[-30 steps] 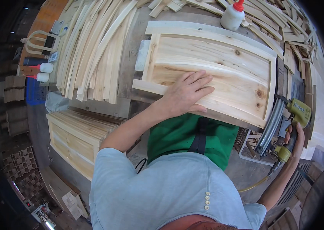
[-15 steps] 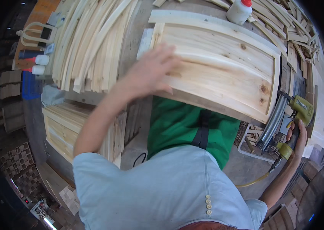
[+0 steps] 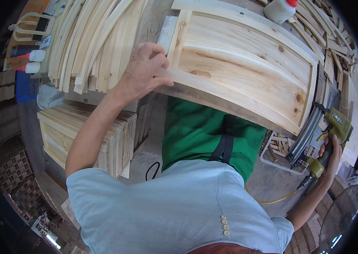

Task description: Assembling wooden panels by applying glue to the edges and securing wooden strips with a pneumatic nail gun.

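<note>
Our left hand point(image 3: 144, 70) has uncovered the panel's point(image 3: 238, 59) middle, pinching its corner at the bench's point(image 3: 150, 31) front edge; our right hand point(image 3: 332, 153) clasps the nailer point(image 3: 338, 123).

The nail gun point(image 3: 338, 122) is olive and black; the panel point(image 3: 246, 65) cream with brown knots.

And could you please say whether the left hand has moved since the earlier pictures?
Yes: against the framed wooden panel, the left hand has moved left, from its face to its near left corner.

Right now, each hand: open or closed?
Left hand: curled at the left end of the wooden panel; grip unclear.
Right hand: closed around the nail gun.
</note>
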The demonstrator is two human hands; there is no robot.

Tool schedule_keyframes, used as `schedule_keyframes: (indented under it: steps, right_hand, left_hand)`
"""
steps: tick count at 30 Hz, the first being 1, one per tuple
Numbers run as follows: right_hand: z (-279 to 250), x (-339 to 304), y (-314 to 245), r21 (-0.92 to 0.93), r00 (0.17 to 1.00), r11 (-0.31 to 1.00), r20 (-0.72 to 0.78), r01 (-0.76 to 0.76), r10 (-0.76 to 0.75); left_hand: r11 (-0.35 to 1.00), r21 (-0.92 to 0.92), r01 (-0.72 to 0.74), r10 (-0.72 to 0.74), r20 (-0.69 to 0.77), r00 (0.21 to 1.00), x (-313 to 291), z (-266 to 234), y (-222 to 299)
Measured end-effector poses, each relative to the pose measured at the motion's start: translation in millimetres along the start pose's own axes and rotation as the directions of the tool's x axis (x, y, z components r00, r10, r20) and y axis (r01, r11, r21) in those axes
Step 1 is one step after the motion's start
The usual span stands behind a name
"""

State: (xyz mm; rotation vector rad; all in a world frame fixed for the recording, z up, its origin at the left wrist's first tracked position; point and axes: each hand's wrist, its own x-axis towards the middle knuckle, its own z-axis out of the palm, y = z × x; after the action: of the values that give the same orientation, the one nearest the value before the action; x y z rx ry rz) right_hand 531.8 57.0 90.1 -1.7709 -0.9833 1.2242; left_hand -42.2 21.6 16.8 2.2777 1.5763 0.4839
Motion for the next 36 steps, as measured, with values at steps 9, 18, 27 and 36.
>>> schedule_keyframes:
  steps: [9, 18, 27, 36]
  right_hand:
    - [50.4, -22.5, -55.3, -0.259, 0.991, 0.957, 0.013, 0.134, -0.135]
    - [254.7, -26.6, -141.1, -0.332, 0.767, 0.785, 0.586, 0.523, -0.263]
    - [342.9, 7.6, -147.7, -0.320, 0.613, 0.669, 0.747, 0.671, -0.257]
    - [343.0, 10.8, -141.0, -0.393, 0.648, 0.630, 0.724, 0.670, -0.237]
  left_hand:
    - [0.964, 0.121, -0.236, 0.250, -0.113, 0.962, 14.5, -2.1, -7.7]
    - [0.933, 0.162, -0.322, 0.319, 0.043, 0.947, 19.0, -7.4, -19.3]
    - [0.959, 0.091, -0.268, 0.265, 0.048, 0.963, 20.8, -5.1, -19.9]
    - [0.961, 0.055, -0.272, 0.274, -0.033, 0.961, 18.3, 1.8, -28.2]
